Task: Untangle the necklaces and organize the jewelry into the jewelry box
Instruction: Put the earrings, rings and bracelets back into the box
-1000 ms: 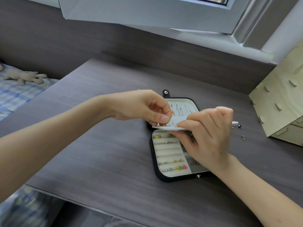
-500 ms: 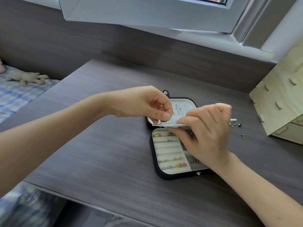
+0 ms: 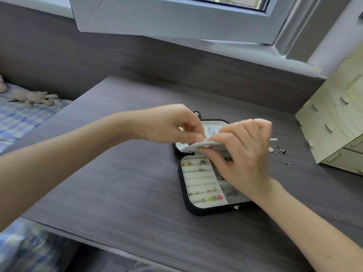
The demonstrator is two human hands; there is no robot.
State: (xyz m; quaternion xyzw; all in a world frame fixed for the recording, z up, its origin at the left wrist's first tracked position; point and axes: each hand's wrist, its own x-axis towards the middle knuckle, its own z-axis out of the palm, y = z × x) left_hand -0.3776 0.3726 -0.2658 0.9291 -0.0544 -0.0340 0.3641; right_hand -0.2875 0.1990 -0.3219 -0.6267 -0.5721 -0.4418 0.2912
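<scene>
A black jewelry box lies open on the grey desk, its cream ring rolls holding rings and small coloured studs. Above its hinge a white earring panel is lifted nearly flat. My right hand grips the panel's front edge, thumb under and fingers curled over. My left hand pinches something small and gold-coloured at the panel's top; I cannot tell what it is. The lid behind shows hanging earrings. No necklaces can be made out.
Several loose stud earrings lie on the desk right of the box. A pale wooden drawer unit stands at the right edge. An open window sash hangs overhead. A bed with a plush toy is at left.
The panel has tipped from slightly raised to almost level. Both hands stay on it, with my left fingers shifted a little on the small piece.
</scene>
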